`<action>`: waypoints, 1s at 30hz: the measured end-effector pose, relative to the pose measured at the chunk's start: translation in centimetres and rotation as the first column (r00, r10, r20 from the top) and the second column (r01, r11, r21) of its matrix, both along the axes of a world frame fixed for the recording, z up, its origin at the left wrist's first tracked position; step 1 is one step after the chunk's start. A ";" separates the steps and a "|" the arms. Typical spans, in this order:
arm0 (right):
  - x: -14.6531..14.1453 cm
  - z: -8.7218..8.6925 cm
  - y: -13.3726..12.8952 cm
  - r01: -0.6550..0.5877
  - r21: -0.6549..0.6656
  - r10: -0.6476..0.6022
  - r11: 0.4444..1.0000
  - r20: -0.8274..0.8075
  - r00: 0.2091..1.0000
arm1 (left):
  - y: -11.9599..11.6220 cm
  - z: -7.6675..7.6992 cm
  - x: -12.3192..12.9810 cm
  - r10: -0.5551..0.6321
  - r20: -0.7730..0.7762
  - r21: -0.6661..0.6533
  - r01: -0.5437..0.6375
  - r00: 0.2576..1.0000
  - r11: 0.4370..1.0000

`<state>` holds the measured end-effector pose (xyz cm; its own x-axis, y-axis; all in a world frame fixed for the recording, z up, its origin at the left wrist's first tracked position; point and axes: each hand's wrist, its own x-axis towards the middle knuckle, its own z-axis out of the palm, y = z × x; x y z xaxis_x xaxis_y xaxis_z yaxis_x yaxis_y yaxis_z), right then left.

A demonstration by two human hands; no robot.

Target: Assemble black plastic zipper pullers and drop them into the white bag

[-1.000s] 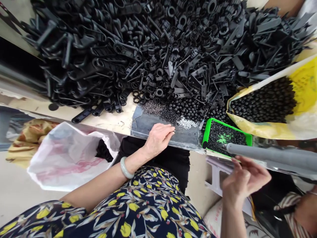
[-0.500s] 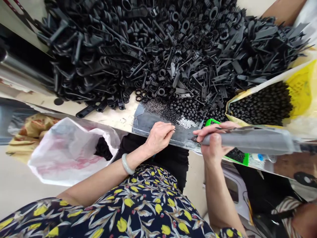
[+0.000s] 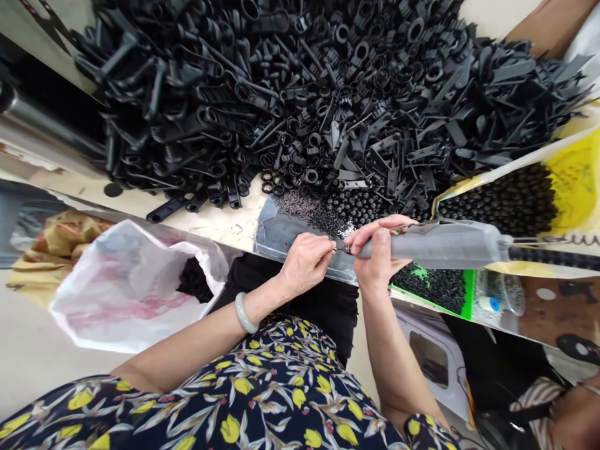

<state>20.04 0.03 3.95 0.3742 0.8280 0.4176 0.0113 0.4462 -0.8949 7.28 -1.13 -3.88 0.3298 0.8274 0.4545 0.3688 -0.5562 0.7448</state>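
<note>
My right hand [image 3: 379,250] is wrapped round a grey electric screwdriver [image 3: 445,244], held nearly level with its tip pointing left. The tip meets the fingers of my left hand [image 3: 307,262], which pinch a small piece mostly hidden by the fingertips. Both hands are over the grey mat [image 3: 276,234] at the table's near edge. Just beyond them lie a pile of silvery pins [image 3: 347,231], small black beads [image 3: 359,206] and tiny brownish screw-like parts [image 3: 295,203].
A huge heap of black plastic parts [image 3: 225,94] covers the back. A yellow bag of black beads [image 3: 506,194] stands right, near a green tray [image 3: 469,294] of small black pieces. A white bag [image 3: 122,287] hangs at left. Another person's arm [image 3: 553,25] is at upper right.
My right hand has brought the screwdriver left, so its tip now reaches my left fingertips. More of the green tray shows. My left hand has barely moved.
</note>
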 end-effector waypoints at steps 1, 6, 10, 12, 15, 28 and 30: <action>-0.1 -0.1 0.0 0.000 -0.002 0.000 1.000 0.001 1.000 | 0.0 0.0 0.0 -0.002 -0.001 -0.002 0.002 1.000 1.000; -0.2 -0.3 0.3 0.006 0.007 -0.006 1.000 0.013 1.000 | 0.0 0.3 -0.1 -0.031 -0.017 -0.034 0.030 0.999 0.999; -0.3 -0.3 0.4 -0.001 0.000 0.001 1.000 0.015 1.000 | 0.1 0.7 -0.2 -0.046 -0.031 -0.043 0.044 0.998 0.998; -0.4 -0.3 0.3 -0.003 -0.006 0.003 1.000 0.017 1.000 | 0.1 0.9 -0.2 -0.045 -0.041 -0.039 0.044 0.998 0.998; -0.5 -0.2 0.1 0.002 -0.016 -0.002 1.000 0.037 0.999 | 0.1 1.0 -0.1 -0.034 -0.041 -0.026 0.033 0.999 0.999; -0.7 -1.6 0.6 -0.099 -0.048 0.102 0.994 0.067 0.993 | 0.0 -0.3 -0.2 -0.019 -0.012 0.013 0.019 1.000 1.000; -0.8 -1.9 0.7 -0.125 -0.055 0.128 0.991 0.074 0.989 | 0.1 -0.3 -0.2 -0.021 -0.015 0.009 0.021 1.000 1.000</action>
